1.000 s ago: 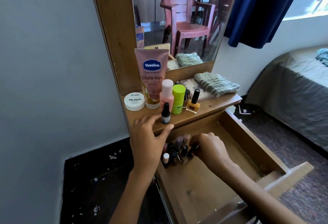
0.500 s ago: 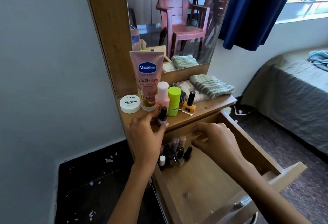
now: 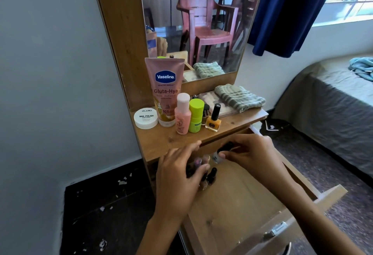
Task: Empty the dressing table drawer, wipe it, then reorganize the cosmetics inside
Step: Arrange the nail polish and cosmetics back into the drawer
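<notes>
The drawer [image 3: 252, 210] stands pulled out under the table [image 3: 181, 139], and a small cluster of nail polish bottles [image 3: 212, 174] sits upright in its back left corner, so this looks like the reorganizing stage. The right hand [image 3: 250, 153] pinches a small dark-capped bottle [image 3: 219, 153] between thumb and fingertips, tilted, just above the cluster. The left hand [image 3: 181, 174] lies over the cluster with fingers loosely curved around the bottles, its thumb against them; whether it actually grips one I cannot tell. To do this step well, the held bottle should be turned upright before it goes down and set just beside the others, not on top of a cap. The left hand is best used as a fence, steadying the row so the narrow bottles do not topple like skittles. The Vaseline tube [image 3: 165, 91], pink bottle [image 3: 182, 115], green bottle [image 3: 195, 117], orange nail polish [image 3: 214, 121] and white jar [image 3: 146, 118] wait on the table; the taller ones probably need to lie flat.
</notes>
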The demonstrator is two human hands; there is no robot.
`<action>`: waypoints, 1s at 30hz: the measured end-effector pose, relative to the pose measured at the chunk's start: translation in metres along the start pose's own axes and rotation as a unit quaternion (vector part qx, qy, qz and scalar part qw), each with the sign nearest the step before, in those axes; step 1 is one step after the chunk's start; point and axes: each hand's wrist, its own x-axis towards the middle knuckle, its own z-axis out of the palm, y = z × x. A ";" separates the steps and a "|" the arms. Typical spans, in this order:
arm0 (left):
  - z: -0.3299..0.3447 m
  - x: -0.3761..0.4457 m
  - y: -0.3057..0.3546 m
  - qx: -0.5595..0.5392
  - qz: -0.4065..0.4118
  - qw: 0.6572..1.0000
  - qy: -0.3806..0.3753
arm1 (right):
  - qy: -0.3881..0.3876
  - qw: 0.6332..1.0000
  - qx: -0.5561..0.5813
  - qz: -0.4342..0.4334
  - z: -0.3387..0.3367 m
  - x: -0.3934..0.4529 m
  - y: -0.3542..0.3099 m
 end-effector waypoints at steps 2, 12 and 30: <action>-0.006 0.000 -0.002 -0.011 -0.005 1.000 0.015 | -0.006 0.999 -0.039 0.027 0.002 0.005 0.016; -0.009 0.003 -0.012 -0.022 0.002 0.998 0.066 | -0.109 0.987 -0.097 0.073 0.047 0.022 0.058; -0.012 0.003 -0.017 0.001 -0.003 0.998 0.061 | -0.104 0.978 -0.175 0.041 0.067 0.020 0.067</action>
